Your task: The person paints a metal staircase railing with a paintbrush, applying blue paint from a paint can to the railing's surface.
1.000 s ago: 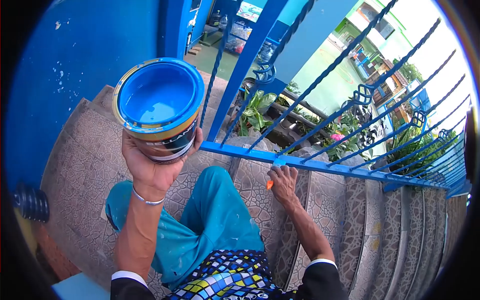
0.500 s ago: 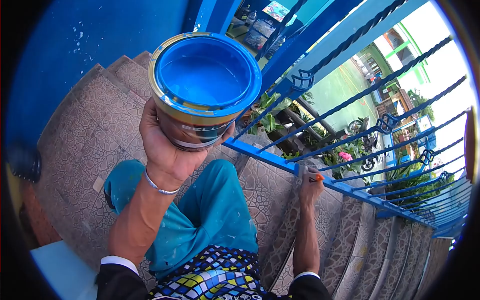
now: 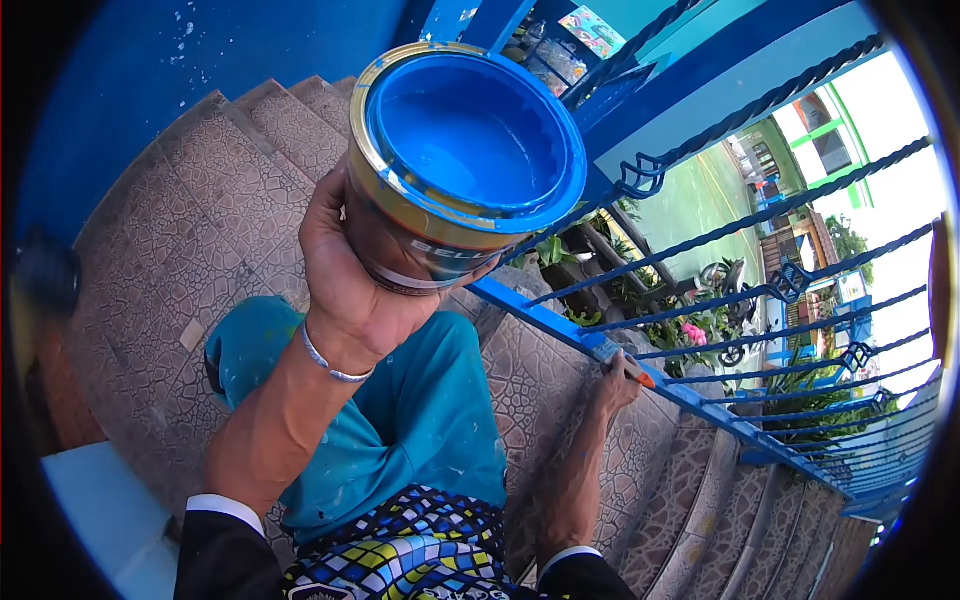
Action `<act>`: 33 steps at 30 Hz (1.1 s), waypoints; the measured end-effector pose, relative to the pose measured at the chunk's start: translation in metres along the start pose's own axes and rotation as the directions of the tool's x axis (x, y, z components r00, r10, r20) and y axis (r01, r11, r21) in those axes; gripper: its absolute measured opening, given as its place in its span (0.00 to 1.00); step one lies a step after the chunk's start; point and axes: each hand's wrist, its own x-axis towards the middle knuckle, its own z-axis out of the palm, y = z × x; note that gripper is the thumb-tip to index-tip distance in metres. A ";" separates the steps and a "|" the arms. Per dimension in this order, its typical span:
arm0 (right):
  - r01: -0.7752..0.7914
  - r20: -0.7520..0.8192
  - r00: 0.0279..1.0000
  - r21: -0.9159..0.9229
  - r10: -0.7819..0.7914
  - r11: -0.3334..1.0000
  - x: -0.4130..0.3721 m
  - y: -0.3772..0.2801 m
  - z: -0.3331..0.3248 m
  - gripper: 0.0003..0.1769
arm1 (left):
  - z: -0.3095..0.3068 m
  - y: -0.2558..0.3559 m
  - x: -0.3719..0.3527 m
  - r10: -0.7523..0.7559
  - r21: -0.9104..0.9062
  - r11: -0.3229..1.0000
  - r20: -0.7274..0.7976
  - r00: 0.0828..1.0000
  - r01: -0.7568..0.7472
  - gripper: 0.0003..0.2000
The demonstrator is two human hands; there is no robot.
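My left hand (image 3: 365,290) holds up a can of blue paint (image 3: 430,245) from below, with the fingers wrapped around its side. The can is tilted so that the blue paint inside shows, and its gold rim is smeared with blue. My right hand (image 3: 618,385) grips a brush with an orange handle (image 3: 638,374). Its bristle end (image 3: 605,349) is at the blue bottom rail (image 3: 560,325) of the railing. Part of the brush is hidden by the fingers.
Twisted blue bars (image 3: 740,180) rise from the rail. Stone-patterned steps (image 3: 690,480) curve down at the right and up at the left (image 3: 200,200). Plants with a pink flower (image 3: 694,333) stand behind the railing. A blue wall (image 3: 250,40) is at the upper left.
The paint can and my left hand have shifted right in view, and the can is tilted more. My right hand has turned, so the orange handle now points down and right.
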 end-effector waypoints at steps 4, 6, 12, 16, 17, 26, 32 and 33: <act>-0.007 0.031 1.000 0.049 0.006 0.999 -0.001 -0.001 0.000 0.20 | -0.005 0.000 0.000 -0.064 -0.088 0.993 0.123 0.990 0.075 0.41; -0.041 0.049 0.998 0.068 0.038 0.997 0.000 -0.003 0.001 0.21 | 0.000 -0.001 0.002 -0.034 -0.034 0.999 0.041 0.999 0.036 0.42; 0.213 0.046 0.977 -0.131 -0.208 0.968 0.012 -0.026 0.014 0.18 | -0.003 -0.002 0.004 0.010 0.002 1.000 -0.056 0.998 -0.010 0.44; 0.260 0.077 0.965 -0.205 -0.249 0.943 0.022 -0.056 0.023 0.13 | -0.005 -0.002 0.004 -0.007 0.017 1.000 -0.004 1.000 0.007 0.44; 0.279 0.086 0.960 -0.150 -0.268 0.949 0.030 -0.047 0.025 0.11 | -0.004 -0.003 0.004 -0.002 0.013 1.000 -0.030 1.000 0.002 0.44; 0.007 0.476 0.878 0.111 -0.059 0.994 0.113 0.015 0.048 0.15 | -0.005 -0.001 0.007 0.028 0.036 0.999 -0.063 0.998 -0.025 0.42; 0.019 0.686 0.727 0.010 -0.020 1.000 0.125 0.008 0.062 0.17 | -0.009 -0.002 0.010 0.032 0.063 0.998 -0.038 0.999 -0.030 0.41; 0.028 0.679 0.734 -0.046 0.011 0.999 0.127 0.007 0.061 0.18 | -0.010 -0.002 0.010 0.032 0.071 0.997 -0.032 0.999 -0.029 0.41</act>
